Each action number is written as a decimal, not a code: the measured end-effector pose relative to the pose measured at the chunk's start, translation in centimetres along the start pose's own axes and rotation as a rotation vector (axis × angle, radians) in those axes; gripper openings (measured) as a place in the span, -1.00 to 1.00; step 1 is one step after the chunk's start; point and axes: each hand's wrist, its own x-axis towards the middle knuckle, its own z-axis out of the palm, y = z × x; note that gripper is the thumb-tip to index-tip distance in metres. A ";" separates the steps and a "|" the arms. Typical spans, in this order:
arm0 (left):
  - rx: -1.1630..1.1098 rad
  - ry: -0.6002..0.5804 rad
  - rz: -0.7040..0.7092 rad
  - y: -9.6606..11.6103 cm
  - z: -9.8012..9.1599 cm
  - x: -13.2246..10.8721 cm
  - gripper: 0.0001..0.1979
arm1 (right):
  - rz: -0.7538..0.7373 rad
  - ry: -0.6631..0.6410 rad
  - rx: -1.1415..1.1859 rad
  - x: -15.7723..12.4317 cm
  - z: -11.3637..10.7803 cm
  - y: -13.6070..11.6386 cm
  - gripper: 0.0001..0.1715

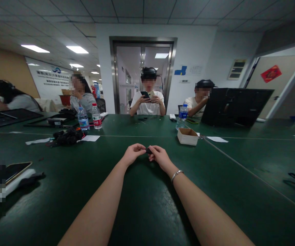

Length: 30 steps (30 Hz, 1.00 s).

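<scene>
A small black object [148, 150] is pinched between my two hands, over the middle of the green table [86, 177]. It is too small and too covered by fingers for me to tell its kind. My left hand [134, 153] has its thumb and fingertips closed on the object's left end. From the other side, my right hand [160, 157] grips it between thumb and forefinger, with the other fingers curled beneath. A silver bangle [176, 175] circles my right wrist.
Beyond my hands stand an open cardboard box [187, 137], a blue-capped water bottle [182, 116] and a red-labelled bottle [96, 116]. Black gear [68, 136] lies left; a phone [18, 171] is nearer. A large monitor [236, 106] stands right. Several people sit around the table.
</scene>
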 end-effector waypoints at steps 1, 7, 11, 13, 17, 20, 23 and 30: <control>-0.012 -0.003 -0.008 0.2 0.0 -0.1 -0.69 | 0.000 -0.003 0.006 0.0 0.0 0.0 -0.59; -0.029 0.009 -0.053 0.6 0.2 -0.3 -0.62 | 0.015 -0.004 0.053 -0.1 -0.2 0.0 -0.61; -0.012 0.027 -0.057 0.2 0.2 -0.1 -0.64 | 0.026 0.000 0.053 -0.2 -0.2 -0.1 -0.63; 0.016 0.034 -0.068 0.0 0.2 -0.1 -0.63 | 0.026 0.003 0.049 -0.2 -0.2 -0.2 -0.64; 0.071 0.033 -0.070 -0.1 0.1 0.0 -0.61 | 0.014 -0.008 0.054 -0.2 -0.2 -0.2 -0.62; 0.099 0.038 -0.070 -0.1 0.1 0.0 -0.62 | -0.004 -0.030 0.041 -0.2 -0.4 -0.1 -0.58; 0.142 0.047 -0.091 0.0 0.1 0.0 -0.62 | -0.015 -0.052 0.034 -0.2 -0.5 -0.1 -0.56; 0.200 0.067 -0.121 -0.3 0.0 0.3 -0.58 | -0.026 -0.065 0.021 -0.2 -0.7 0.1 -0.54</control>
